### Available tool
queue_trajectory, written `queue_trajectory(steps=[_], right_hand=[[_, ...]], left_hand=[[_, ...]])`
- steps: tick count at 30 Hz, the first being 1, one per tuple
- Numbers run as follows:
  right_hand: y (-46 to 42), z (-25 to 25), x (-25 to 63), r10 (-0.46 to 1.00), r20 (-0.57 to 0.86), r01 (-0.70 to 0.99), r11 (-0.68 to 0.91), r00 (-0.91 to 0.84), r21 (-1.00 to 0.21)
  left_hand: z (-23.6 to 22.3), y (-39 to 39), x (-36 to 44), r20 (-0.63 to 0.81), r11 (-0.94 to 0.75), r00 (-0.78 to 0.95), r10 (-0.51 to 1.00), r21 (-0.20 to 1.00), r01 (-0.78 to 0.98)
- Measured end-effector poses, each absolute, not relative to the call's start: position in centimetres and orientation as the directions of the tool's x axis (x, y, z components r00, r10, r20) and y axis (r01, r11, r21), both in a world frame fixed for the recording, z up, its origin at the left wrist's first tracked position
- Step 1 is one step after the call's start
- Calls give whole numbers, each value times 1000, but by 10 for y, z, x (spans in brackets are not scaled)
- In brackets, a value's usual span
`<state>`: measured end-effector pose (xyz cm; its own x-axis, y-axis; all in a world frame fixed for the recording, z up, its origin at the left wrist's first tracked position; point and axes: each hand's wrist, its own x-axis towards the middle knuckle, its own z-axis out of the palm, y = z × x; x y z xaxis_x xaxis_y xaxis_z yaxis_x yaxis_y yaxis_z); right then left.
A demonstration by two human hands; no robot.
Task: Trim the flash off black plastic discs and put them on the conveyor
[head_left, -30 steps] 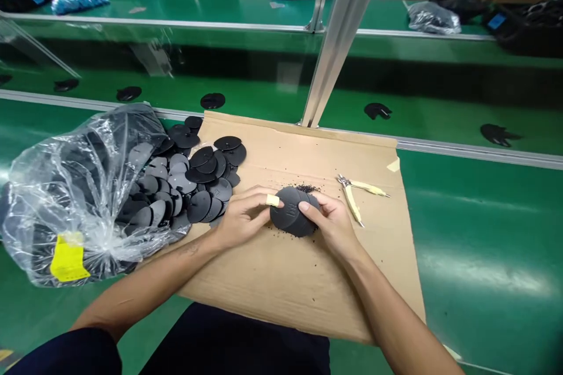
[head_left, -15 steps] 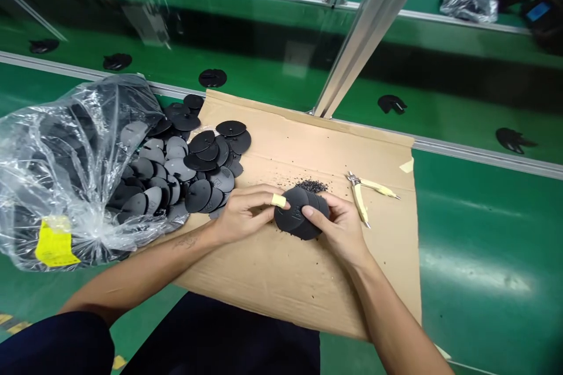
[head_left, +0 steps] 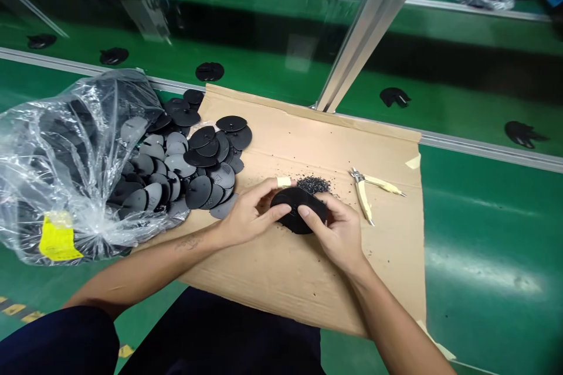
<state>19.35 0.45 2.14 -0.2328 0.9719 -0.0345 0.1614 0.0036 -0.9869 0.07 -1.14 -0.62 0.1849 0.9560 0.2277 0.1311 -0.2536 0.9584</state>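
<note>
Between my two hands is a small stack of round black plastic discs (head_left: 295, 224), held over the cardboard sheet (head_left: 272, 281). My left hand (head_left: 253, 211), with yellow tape round one finger, grips the stack's left edge, its thumb on the top face. From the other side my right hand (head_left: 341, 228) pinches the discs, thumb also on top. Just behind them lies a heap of tiny black scraps (head_left: 314, 184). Side cutters (head_left: 363, 193) with yellow-wrapped handles rest spread apart to the right of my right hand. Loose black discs (head_left: 211, 176) are piled to my left.
A clear plastic bag (head_left: 88, 187) full of discs, with a yellow label (head_left: 59, 237), stands at the left. A metal post (head_left: 369, 29) rises behind the cardboard. Several black pieces, one of them a notched disc (head_left: 394, 97), lie on the green surface beyond the rail.
The discs in my hands were fanned apart and are now squared into a tighter stack. My left thumb has come onto the top face. The view has shifted slightly.
</note>
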Motion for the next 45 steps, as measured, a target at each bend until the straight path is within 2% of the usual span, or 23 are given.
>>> queue_trajectory(steps=[3,8,11,15,19,26,32,39,45], right_hand=[[2,23,193,971,29,191,76,-237,-979],[1,22,191,956,156,173,202,-247,-964],[1,21,191,942,203,165,252,-268,-953],[3,22,193,921,233,202,305,-313,-931],[9,24,196,875,330,191,412,-353,-891],[10,20,196,782,496,158,582,-377,-798],[6,16,198,720,549,150,654,-425,-742],[7,13,199,698,548,170,675,-462,-718],[8,15,200,681,553,170,690,-480,-704]], left_hand=[[-6,-13,4,198,-224,173,965,962,154],[-4,-12,10,166,-171,140,976,985,20],[-1,-12,9,191,-195,133,973,981,15],[6,-11,3,253,-275,154,955,950,147],[10,-9,-4,385,-453,263,885,842,293],[9,-7,-6,510,-558,238,826,800,222],[11,-5,-5,615,-652,220,757,732,199],[13,-4,-8,632,-689,275,724,669,278],[12,-3,-8,674,-719,251,695,647,256]])
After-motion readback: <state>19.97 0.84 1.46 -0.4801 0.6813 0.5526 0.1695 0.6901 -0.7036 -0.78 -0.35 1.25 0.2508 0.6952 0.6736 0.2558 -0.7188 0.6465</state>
